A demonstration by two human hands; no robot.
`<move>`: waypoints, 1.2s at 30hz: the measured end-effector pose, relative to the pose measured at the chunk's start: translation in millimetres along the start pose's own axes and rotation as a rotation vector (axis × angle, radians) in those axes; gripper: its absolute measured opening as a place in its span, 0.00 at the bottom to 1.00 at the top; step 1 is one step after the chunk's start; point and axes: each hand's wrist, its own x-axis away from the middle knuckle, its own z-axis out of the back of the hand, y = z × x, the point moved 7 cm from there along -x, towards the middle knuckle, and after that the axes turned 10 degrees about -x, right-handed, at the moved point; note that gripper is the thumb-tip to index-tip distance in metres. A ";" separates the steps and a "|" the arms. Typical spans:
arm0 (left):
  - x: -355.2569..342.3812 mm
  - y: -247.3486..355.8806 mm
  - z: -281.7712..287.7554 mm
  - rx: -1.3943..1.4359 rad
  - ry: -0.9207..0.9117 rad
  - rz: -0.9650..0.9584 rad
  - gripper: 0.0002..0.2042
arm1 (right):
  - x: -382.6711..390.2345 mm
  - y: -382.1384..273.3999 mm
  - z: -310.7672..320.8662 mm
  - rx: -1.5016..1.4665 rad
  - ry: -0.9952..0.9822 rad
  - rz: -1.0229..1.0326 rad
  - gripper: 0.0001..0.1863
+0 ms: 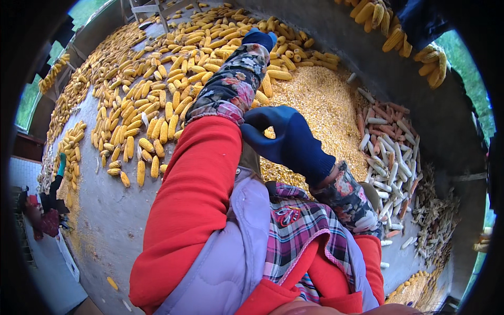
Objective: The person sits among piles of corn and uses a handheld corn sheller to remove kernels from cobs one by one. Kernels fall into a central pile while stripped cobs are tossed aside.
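Right hand (289, 139) before kernel pile (320, 102), fingers curled beside flowered left sleeve (231, 84); can't tell if gripping. Stripped cobs (391, 157) right of pile. Yellow corn ears (172, 126) left of and behind pile; left hand (260, 39) over them, grip unclear.

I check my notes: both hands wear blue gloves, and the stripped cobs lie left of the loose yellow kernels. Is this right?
Not quite: the head view shows the stripped cobs to the right of the loose yellow kernels. The left hand and right hand do wear blue gloves.
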 end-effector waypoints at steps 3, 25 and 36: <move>3.7 -11.1 15.6 0.007 0.082 0.008 0.35 | 0.7 -30.1 -0.8 0.036 0.028 0.077 0.08; -38.1 -0.8 -17.9 0.378 -0.551 -0.316 0.31 | 1.7 40.7 97.9 -0.581 0.297 -0.325 0.23; -5.5 56.6 -26.9 0.415 -0.538 -0.491 0.35 | 20.6 140.1 350.2 -0.901 0.954 -0.126 0.11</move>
